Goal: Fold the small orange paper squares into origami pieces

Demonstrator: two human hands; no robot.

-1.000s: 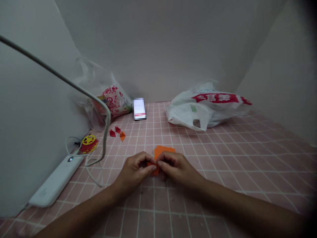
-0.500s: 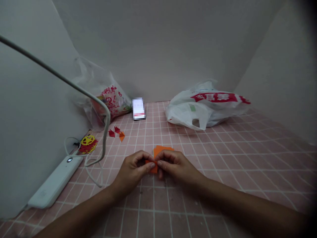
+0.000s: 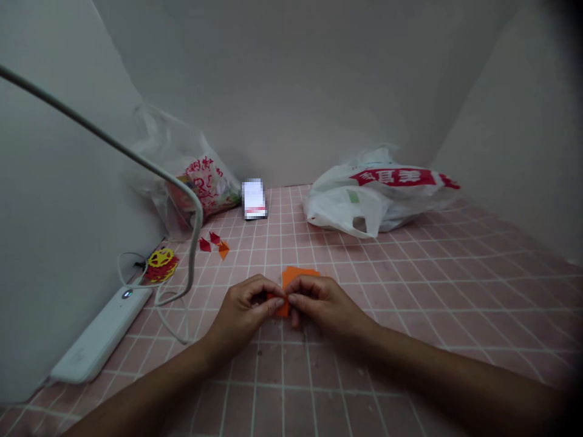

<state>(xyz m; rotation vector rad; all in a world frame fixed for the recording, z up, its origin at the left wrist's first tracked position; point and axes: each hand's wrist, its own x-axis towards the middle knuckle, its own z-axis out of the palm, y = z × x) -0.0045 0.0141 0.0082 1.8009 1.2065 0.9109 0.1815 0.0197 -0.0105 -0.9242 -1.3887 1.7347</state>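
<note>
My left hand (image 3: 250, 306) pinches a small piece of orange paper (image 3: 281, 309) between thumb and fingertips. From the other side my right hand (image 3: 319, 298) grips the same paper, its thumb and forefinger meeting my left fingertips. The fingers hide most of the piece, so its folds do not show clearly. Just behind the hands lies a stack of orange paper sheets (image 3: 298, 274) on the pink checked tablecloth (image 3: 282, 376). Further back to the left are small folded paper pieces, two red (image 3: 205, 244) and one orange (image 3: 223, 249).
A white power bank (image 3: 102, 334) with a cable (image 3: 194, 243) lies at left, beside yellow and red cut-out discs (image 3: 161, 261). A lit phone (image 3: 254, 197) stands at the back between a clear plastic bag (image 3: 214, 188) and a white plastic bag (image 3: 346, 203). Walls enclose the table.
Almost nothing differs. Both hands keep their pinch on the orange paper at the same spot, and the whole view has shifted very slightly.
</note>
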